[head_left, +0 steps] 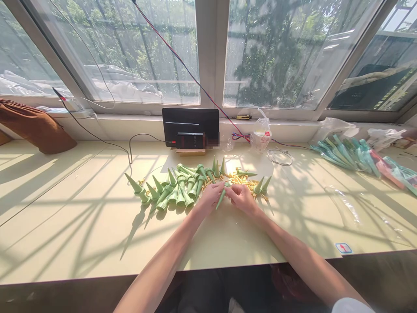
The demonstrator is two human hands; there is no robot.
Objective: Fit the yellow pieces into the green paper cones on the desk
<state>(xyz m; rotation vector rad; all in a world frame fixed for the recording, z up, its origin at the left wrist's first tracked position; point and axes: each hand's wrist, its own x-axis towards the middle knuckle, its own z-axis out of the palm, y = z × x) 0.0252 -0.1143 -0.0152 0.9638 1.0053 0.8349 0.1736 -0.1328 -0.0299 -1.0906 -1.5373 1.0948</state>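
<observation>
A green plastic spike (pixel 220 201), pointing downward, is between my two hands over the table. My left hand (pixel 212 194) has its fingers closed on the spike from the left. From the right, my right hand (pixel 241 198) pinches at the spike's wide upper end; whether a small part is also in those fingers is hidden. Left of my hands lies a heap of similar green spikes (pixel 180 196), some standing point up. Just beyond and to the right of my hands are small yellow plastic pieces (pixel 246 180), with two upright green spikes (pixel 266 185) beside them.
A black tablet (pixel 191 124) leans against the sill, with a dark device in front. A tied plastic bag with a cup (pixel 260 137) and a coiled cable (pixel 280 157) stand right of it. Bagged strips (pixel 352 153) lie far right, a brown cloth bundle (pixel 35 126) far left.
</observation>
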